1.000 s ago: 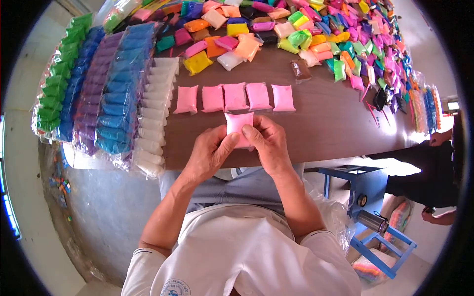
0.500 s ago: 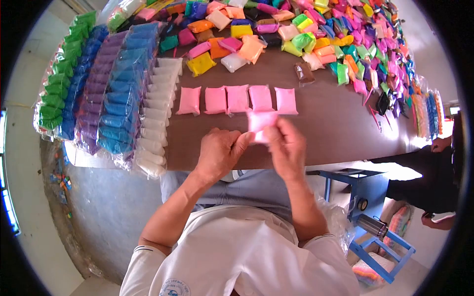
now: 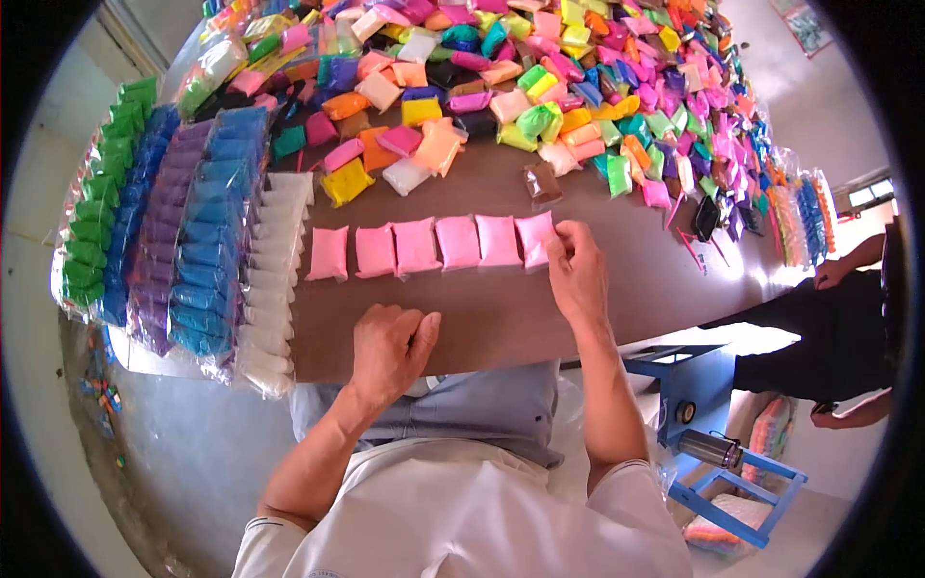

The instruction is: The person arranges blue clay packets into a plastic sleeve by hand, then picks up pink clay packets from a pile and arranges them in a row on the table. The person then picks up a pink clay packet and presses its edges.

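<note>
Several pink packets [image 3: 416,247] lie side by side in a row on the brown table [image 3: 462,323]. At the row's right end, my right hand [image 3: 578,275] has its curled fingers on the right edge of the last pink packet [image 3: 534,240]. My left hand [image 3: 390,352] rests near the table's front edge, below the row, with its fingers curled in and nothing visible in them. A brown packet [image 3: 542,183] lies above the right end of the row.
A large heap of coloured packets [image 3: 578,87] covers the back. Bagged strips of blue packets [image 3: 220,226] and white packets [image 3: 275,279] stand at left. Another person's hand [image 3: 833,275] shows at right, above a blue stool [image 3: 699,385].
The pink packet that was between both hands now lies at the row's right end, my right hand on it. My left hand has moved away from it. The view has shifted.
</note>
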The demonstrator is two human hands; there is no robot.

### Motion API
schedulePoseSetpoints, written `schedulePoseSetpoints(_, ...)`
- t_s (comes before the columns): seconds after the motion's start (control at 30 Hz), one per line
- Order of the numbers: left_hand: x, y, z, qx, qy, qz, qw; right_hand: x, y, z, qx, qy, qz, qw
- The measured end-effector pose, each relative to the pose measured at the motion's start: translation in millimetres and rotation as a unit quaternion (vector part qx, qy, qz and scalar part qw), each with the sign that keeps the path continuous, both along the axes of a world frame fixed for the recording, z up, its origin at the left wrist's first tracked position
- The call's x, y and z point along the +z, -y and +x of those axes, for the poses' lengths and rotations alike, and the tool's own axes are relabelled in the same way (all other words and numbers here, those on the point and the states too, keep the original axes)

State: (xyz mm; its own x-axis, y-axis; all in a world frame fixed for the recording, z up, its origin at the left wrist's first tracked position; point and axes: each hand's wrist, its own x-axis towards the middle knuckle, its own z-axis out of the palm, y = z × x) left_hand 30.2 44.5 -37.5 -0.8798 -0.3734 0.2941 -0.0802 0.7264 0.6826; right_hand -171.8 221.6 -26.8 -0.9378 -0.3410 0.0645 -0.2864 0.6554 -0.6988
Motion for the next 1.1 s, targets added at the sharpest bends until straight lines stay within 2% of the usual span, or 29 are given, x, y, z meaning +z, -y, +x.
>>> schedulePoseSetpoints(0.03,1,0,0,0.001,-0.005,-0.003,1.0,0,-1,-1,0.001,-0.005,-0.003,1.0)
schedulePoseSetpoints(0.1,2,0,0,-0.005,0.002,0.01,1.0,-2,-5,0,0.029,-0.122,0.045,0.991)
schedulePoseSetpoints(0.13,3,1,0,-0.003,0.0,0.008,1.0,-1,-3,2,0.031,-0.125,0.043,0.991)
schedulePoseSetpoints(0.2,4,1,0,-0.01,0.001,0.005,1.0,4,0,5,0.098,-0.254,0.048,0.961)
schedulePoseSetpoints(0.23,4,1,0,-0.009,0.001,0.006,1.0,5,2,6,0.099,-0.254,0.048,0.961)
schedulePoseSetpoints(0.3,3,2,0,-0.007,0.002,0.004,1.0,7,7,5,0.199,-0.298,0.072,0.931)
schedulePoseSetpoints(0.33,4,2,-1,-0.005,0.001,0.004,1.0,5,10,4,0.201,-0.298,0.072,0.93)
schedulePoseSetpoints(0.4,8,3,-1,-0.019,-0.003,0.02,1.0,0,17,2,0.272,-0.291,0.099,0.912)
schedulePoseSetpoints(0.5,7,4,-1,-0.031,-0.008,0.014,0.999,-2,21,4,0.296,-0.269,0.134,0.907)
schedulePoseSetpoints(0.87,10,5,-1,-0.018,0.0,0.016,1.0,0,26,13,0.269,-0.248,0.16,0.917)
schedulePoseSetpoints(0.97,-1,6,2,-0.026,-0.026,0.035,0.999,3,27,9,0.278,-0.244,0.147,0.918)
schedulePoseSetpoints(1.1,8,9,3,-0.024,-0.029,0.062,0.997,16,44,-13,0.228,-0.289,0.063,0.928)
